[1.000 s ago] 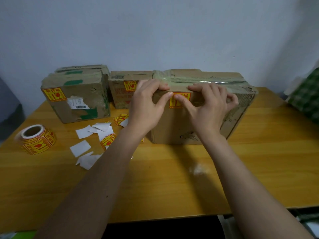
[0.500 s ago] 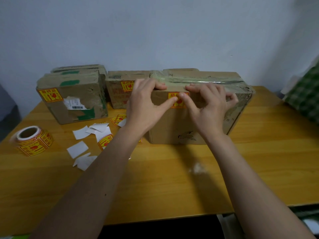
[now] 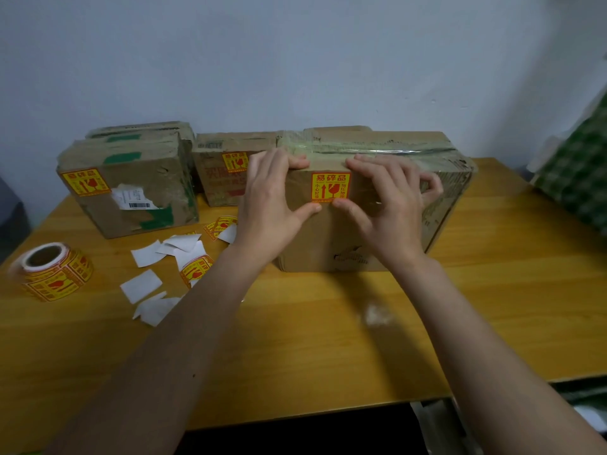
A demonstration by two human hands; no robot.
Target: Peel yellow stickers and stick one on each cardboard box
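A large taped cardboard box (image 3: 437, 195) stands at the middle right of the table, with a yellow sticker (image 3: 330, 187) stuck flat on its front face. My left hand (image 3: 272, 201) and my right hand (image 3: 387, 205) rest on that face either side of the sticker. Their fingers lie over the box's top edge and both thumbs press the cardboard just below the sticker. A smaller box (image 3: 131, 188) at the left carries a yellow sticker (image 3: 86, 182). Another box (image 3: 220, 172) behind also bears one (image 3: 234, 161).
A roll of yellow stickers (image 3: 54, 272) lies at the table's left edge. White backing scraps (image 3: 154, 280) and loose stickers (image 3: 196, 270) litter the wood between roll and boxes. A green checked cloth (image 3: 578, 178) sits at the far right. The table's front edge runs below my forearms.
My thumbs have slid down from the sticker's middle to just beneath it, leaving the whole sticker uncovered. The fingers stay on the box's top edge.
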